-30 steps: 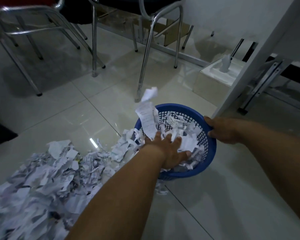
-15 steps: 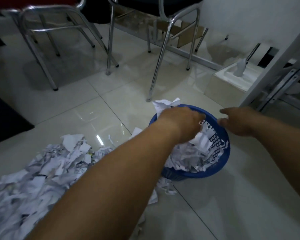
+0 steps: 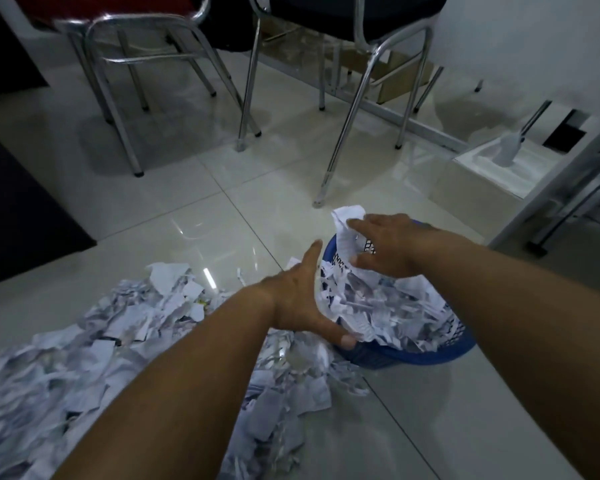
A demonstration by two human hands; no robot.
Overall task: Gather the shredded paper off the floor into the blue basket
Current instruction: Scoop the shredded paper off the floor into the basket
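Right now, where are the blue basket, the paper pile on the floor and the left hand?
blue basket (image 3: 413, 360): head view, near wall.
paper pile (image 3: 101, 341): head view, middle of heap.
left hand (image 3: 298, 299): head view, back of hand.

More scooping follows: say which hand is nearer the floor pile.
Left: the left hand hangs over the floor pile beside the blue basket; right hand is above the basket.

bare floor tiles (image 3: 194, 202) left of blue basket (image 3: 461, 344), chair legs (image 3: 340, 147) close behind it, white box (image 3: 478, 192) far right
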